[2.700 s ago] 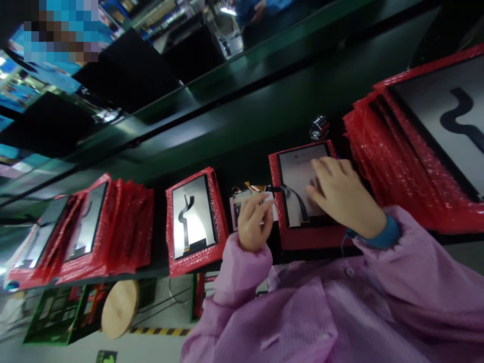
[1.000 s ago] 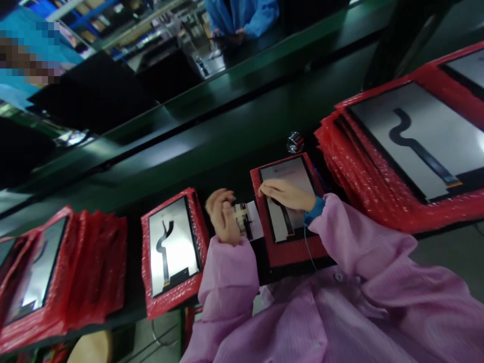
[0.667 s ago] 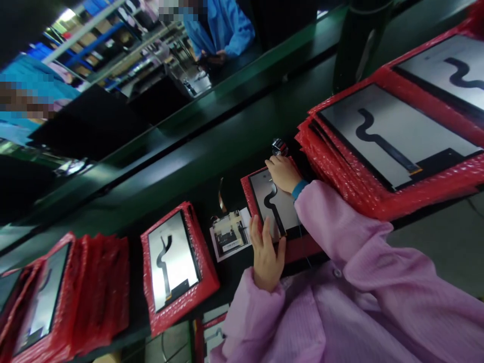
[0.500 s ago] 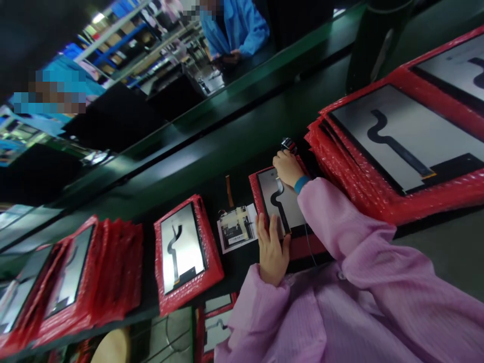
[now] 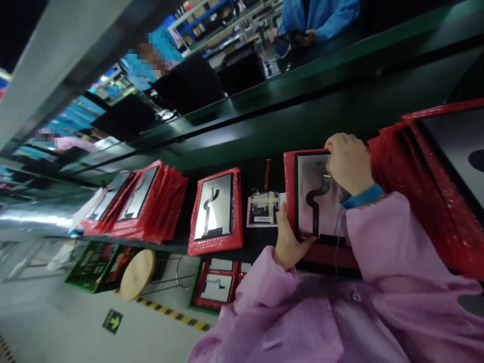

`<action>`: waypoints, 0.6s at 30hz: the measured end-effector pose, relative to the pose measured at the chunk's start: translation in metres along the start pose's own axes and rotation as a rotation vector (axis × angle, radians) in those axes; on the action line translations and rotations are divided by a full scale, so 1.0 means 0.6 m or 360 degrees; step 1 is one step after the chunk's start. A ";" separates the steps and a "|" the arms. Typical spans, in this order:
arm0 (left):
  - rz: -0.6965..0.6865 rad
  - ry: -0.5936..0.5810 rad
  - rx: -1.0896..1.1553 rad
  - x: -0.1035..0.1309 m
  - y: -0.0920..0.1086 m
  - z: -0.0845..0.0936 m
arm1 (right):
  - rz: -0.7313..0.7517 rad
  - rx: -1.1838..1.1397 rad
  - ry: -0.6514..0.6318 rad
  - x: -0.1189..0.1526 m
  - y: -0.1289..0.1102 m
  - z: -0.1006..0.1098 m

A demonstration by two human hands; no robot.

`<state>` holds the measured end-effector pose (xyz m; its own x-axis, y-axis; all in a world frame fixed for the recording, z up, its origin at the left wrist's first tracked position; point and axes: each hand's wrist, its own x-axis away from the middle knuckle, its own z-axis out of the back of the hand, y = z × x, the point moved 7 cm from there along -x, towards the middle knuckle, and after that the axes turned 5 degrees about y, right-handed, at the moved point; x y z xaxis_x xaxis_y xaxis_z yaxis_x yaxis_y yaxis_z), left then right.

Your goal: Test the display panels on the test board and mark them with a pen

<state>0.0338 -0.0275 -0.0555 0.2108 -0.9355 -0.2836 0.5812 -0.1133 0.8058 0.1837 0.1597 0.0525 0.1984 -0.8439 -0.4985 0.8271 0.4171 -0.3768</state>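
Note:
A display panel (image 5: 308,171) with a black curved flex cable (image 5: 313,204) lies in front of me, with red bubble wrap (image 5: 290,176) under it. My left hand (image 5: 290,242) is at its lower left corner, thumb over the front and fingers along the side edge. Curled over the upper right corner is my right hand (image 5: 348,164), its fingertips partly hidden. A blue band (image 5: 363,195) circles my right wrist, with a thin cord (image 5: 338,237) hanging from it. Left of the panel sit a small taped electronic part (image 5: 263,207) and an orange flex strip (image 5: 267,174).
More panels on red wrap stand to the left (image 5: 215,201), in a farther stack (image 5: 151,201), and in a tall stack at right (image 5: 427,191). Below the table edge are a round wooden stool (image 5: 138,274) and a green crate (image 5: 88,264). Co-workers in blue (image 5: 321,20) are across the bench.
My view has turned left, shifting the scene rightward. My left hand went from lying flat to gripping the panel's edge. My right hand moved from the cable end to the upper right corner.

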 end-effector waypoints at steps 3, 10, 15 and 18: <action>0.0274 0.0022 0.0667 -0.009 -0.008 -0.010 | -0.0060 -0.0019 0.0042 0.006 -0.012 0.040; 0.0332 0.0117 0.0568 -0.013 0.014 0.016 | 0.0094 -0.0271 0.0257 0.022 -0.036 0.082; 0.0422 0.0436 0.0503 -0.022 -0.037 0.172 | 0.0177 -0.0411 0.0386 0.027 -0.048 0.090; 0.0619 0.0617 0.0487 -0.038 -0.103 0.299 | 0.0063 -0.0313 0.0337 0.021 -0.032 0.064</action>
<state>-0.1478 -0.0589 -0.0056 0.6644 -0.7448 -0.0615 0.1655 0.0664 0.9840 0.1907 0.1280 0.0832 0.0972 -0.7452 -0.6598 0.6991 0.5230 -0.4876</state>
